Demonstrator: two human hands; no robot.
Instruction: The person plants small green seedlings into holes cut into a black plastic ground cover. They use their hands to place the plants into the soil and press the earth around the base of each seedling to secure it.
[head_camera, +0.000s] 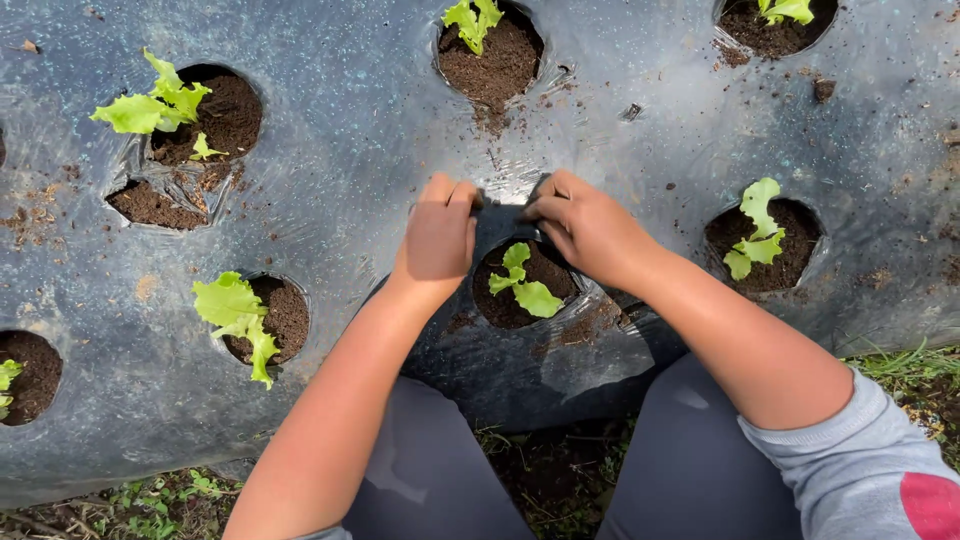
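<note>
A small green lettuce seedling (523, 283) stands in dark soil inside a round hole cut in black plastic mulch sheet (360, 130). My left hand (438, 235) pinches the plastic at the hole's far left edge. On the far right edge of the same hole my right hand (583, 222) grips the plastic too. Both hands have their fingers closed on the film, which puckers between them above the seedling. My knees in grey trousers frame the bottom of the view.
Other holes hold lettuce seedlings: upper left (155, 105), lower left (240, 315), top middle (472, 20), right (755, 235), top right (788, 10). Loose soil crumbs lie on the sheet. Grass and bare ground (540, 480) show along the sheet's near edge.
</note>
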